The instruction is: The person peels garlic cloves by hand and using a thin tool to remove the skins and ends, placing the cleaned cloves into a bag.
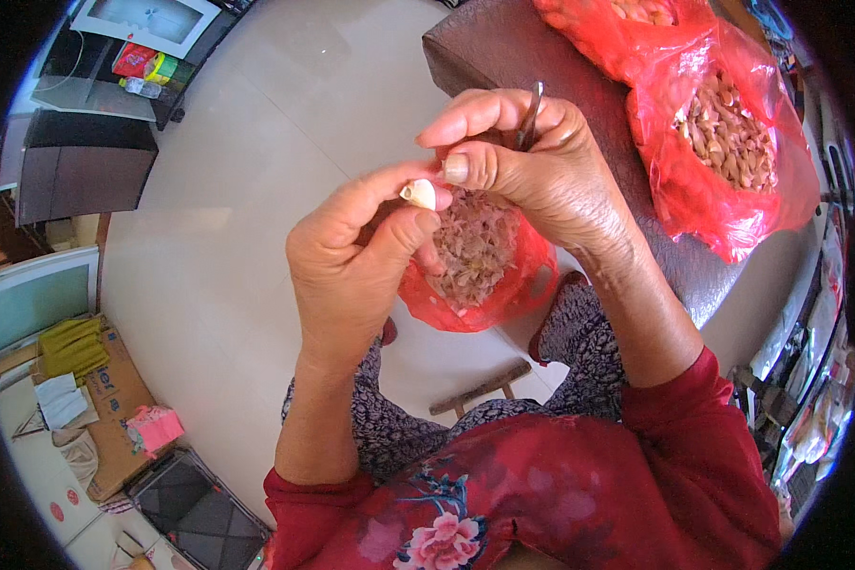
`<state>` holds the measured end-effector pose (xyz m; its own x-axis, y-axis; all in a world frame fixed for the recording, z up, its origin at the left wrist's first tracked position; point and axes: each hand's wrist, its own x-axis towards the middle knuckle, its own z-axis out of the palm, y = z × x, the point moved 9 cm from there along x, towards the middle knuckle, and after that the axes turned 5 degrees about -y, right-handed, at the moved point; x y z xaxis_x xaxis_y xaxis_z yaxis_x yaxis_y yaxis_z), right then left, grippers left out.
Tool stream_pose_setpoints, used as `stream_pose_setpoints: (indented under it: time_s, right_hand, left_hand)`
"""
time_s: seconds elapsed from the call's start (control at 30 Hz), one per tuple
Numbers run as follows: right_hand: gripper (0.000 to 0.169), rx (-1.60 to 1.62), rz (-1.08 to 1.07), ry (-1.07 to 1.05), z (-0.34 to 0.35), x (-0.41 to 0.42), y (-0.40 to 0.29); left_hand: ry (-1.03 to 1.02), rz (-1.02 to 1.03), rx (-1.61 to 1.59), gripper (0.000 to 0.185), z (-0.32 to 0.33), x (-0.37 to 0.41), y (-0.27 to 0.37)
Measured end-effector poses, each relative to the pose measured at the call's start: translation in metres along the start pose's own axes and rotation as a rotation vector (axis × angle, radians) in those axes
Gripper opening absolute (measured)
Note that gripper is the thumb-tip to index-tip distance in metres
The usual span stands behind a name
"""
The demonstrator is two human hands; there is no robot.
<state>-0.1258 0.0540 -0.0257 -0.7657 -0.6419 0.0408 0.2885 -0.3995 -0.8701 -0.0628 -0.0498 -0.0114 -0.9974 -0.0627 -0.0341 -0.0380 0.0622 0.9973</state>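
Between the thumb and forefinger of my left hand (pixel 356 256) is a pale garlic clove (pixel 420 194). My right hand (pixel 534 149) meets it at the fingertips, and a small metal tool (pixel 532 117), perhaps a knife, is held in its curled fingers; the tool's lower part is hidden. Below both hands a red plastic bag (pixel 449 313) lines an open container filled with papery garlic skins (pixel 474 249). To the right, a red plastic bag (pixel 684 206) of unpeeled garlic cloves (pixel 730 139) lies open on a brown bench.
The brown padded bench (pixel 499 50) runs along the right, with another red bag (pixel 598 35) at its far end. A wooden stool part (pixel 481 388) shows between the legs. Cardboard (pixel 117 392), a pink packet (pixel 155 429) and a black case (pixel 196 509) lie at lower left.
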Motion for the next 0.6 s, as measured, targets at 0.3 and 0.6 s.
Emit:
stream_pose_setpoints:
  time_s: [0.3,0.6]
  right_hand:
    - [0.011,-0.517,-0.368,-0.093,0.021,-0.004,-0.019]
    - [0.009,-0.628,-0.461,-0.128,0.033,-0.008,-0.022]
  left_hand:
    - [0.008,0.057,0.232,0.019,-0.009,-0.007,0.005]
    - [-0.048,0.249,0.412,0.018,-0.01,-0.014,0.007]
